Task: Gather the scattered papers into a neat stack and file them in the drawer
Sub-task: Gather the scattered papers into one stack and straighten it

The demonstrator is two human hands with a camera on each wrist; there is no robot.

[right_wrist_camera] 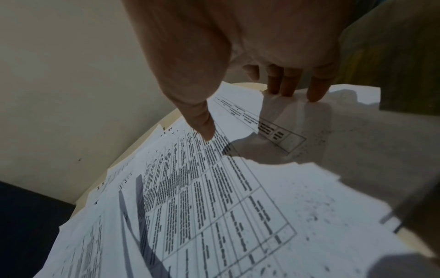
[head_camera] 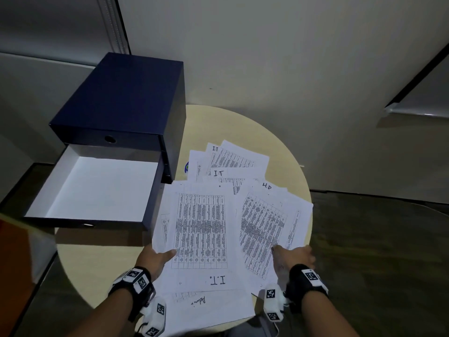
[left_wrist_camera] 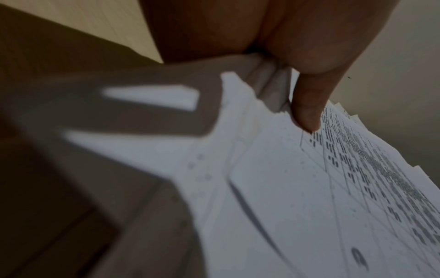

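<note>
Papers [head_camera: 201, 229]: thin white sheets w/ printed tables, fanned and overlapping on round beige counter [head_camera: 97, 259], just right of drawer [head_camera: 94, 188]. Drawer: pulled out of dark blue box unit [head_camera: 126, 98], white smooth interior, rectangular. Left hand [head_camera: 155, 256] grip: thumb on top of sheets' left edge, fingers under, pinching several sheets. Right hand [head_camera: 294, 256] grip: thumb pressed on printed sheet, fingertips [right_wrist_camera: 316, 92] on right edge; fingers spread apart, fairly straight.
</note>
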